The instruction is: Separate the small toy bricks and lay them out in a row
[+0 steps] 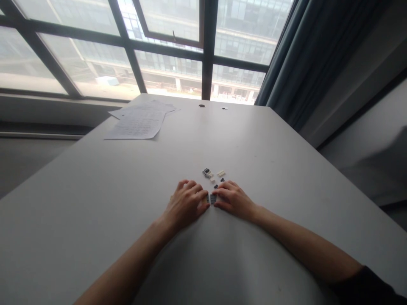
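My left hand [187, 200] is closed on a small tan and grey brick piece [206, 199], its thumb and fingers on either side. Facing it across a narrow gap, a dark grey brick piece [213, 198] is pinched between the thumb and fingers of my right hand [234, 199]. Just beyond the hands lie a small joined cluster of grey, black and white bricks [207, 173], a white studded brick [221, 173] and a smaller white brick [213, 180]. Small dark pieces [222, 180] sit by my right fingertips. My palms hide anything under them.
The white table [273, 169] carries several printed sheets of paper [136, 123] at its far left. Two round holes [202, 106] are near the far edge. Beyond stand windows [171, 72], with a dark curtain [292, 76] on the right.
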Tool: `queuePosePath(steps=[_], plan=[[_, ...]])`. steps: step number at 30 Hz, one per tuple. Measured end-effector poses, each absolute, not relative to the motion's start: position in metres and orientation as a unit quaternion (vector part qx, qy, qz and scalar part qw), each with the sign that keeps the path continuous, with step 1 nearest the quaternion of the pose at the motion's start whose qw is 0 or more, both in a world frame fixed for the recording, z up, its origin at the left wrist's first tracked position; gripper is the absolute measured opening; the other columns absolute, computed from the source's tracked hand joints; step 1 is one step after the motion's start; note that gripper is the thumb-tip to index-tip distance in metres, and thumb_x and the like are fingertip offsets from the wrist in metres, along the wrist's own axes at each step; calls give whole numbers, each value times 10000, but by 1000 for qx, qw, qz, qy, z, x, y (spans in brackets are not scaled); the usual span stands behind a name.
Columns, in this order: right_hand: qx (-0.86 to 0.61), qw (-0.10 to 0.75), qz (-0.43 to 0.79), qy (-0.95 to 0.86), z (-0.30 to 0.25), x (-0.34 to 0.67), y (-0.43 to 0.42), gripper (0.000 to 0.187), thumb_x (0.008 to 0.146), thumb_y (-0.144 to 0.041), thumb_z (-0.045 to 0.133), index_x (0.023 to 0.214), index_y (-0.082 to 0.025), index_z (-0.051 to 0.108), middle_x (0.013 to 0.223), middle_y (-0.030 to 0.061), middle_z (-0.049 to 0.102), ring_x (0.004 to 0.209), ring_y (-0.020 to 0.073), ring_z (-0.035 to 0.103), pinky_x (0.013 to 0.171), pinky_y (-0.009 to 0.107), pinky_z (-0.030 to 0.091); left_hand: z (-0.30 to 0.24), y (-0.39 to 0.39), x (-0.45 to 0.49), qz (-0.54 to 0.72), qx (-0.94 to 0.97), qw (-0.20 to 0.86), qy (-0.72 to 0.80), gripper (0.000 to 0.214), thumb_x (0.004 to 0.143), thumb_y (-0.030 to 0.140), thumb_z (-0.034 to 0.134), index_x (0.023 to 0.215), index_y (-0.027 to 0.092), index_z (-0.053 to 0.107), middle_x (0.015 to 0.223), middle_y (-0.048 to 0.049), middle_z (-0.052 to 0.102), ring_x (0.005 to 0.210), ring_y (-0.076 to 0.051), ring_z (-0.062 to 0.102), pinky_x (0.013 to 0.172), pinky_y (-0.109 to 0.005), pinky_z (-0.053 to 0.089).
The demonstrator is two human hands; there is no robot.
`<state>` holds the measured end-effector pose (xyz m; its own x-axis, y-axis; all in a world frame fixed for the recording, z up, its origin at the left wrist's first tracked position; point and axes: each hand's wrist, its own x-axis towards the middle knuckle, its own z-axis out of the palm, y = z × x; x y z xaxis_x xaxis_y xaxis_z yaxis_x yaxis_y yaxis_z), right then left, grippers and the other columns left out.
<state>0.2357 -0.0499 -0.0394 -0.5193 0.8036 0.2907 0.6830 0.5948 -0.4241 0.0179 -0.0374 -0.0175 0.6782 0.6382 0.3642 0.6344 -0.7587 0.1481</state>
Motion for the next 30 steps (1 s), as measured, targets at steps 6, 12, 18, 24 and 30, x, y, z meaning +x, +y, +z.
queuePosePath(steps=[6, 12, 18, 24, 30], plan=[[-457, 284, 116, -835, -36, 251, -48, 287, 837, -313, 656, 1104, -212, 640, 1040, 75, 627, 999, 213, 545, 923, 392, 451, -16, -37, 11, 184, 919, 8, 350, 178, 801, 350, 640, 930, 231, 665, 885, -47, 668, 885, -229, 557, 882, -432, 334], [-496, 272, 96, -819, -40, 278, -41, 246, 834, -218, 632, 1079, -213, 652, 1025, 72, 629, 993, 213, 546, 912, 400, 457, -15, -36, 7, 200, 919, 14, 340, 251, 790, 392, 659, 987, 236, 664, 919, -52, 678, 901, -233, 565, 887, -437, 342], [-505, 266, 113, -813, -42, 284, -38, 212, 840, -232, 628, 1048, -204, 666, 989, 67, 636, 964, 201, 562, 893, 370, 468, -13, -31, -6, 222, 909, -6, 354, 294, 790, 444, 657, 991, 229, 663, 1010, -65, 680, 966, -251, 557, 887, -436, 360], [-512, 243, 120, -815, -37, 284, -39, 202, 865, -190, 574, 1042, -185, 670, 905, 55, 630, 857, 172, 569, 809, 311, 471, -14, -31, -24, 235, 908, -26, 346, 229, 837, 391, 612, 997, 232, 653, 1014, -51, 681, 962, -237, 568, 898, -427, 370], [-536, 212, 139, -805, -32, 274, -71, 224, 870, -230, 558, 1070, -189, 651, 861, 39, 608, 764, 156, 558, 751, 288, 459, -17, -49, -42, 277, 905, -60, 317, 168, 829, 287, 631, 984, 224, 633, 983, -41, 685, 910, -206, 576, 882, -399, 401]])
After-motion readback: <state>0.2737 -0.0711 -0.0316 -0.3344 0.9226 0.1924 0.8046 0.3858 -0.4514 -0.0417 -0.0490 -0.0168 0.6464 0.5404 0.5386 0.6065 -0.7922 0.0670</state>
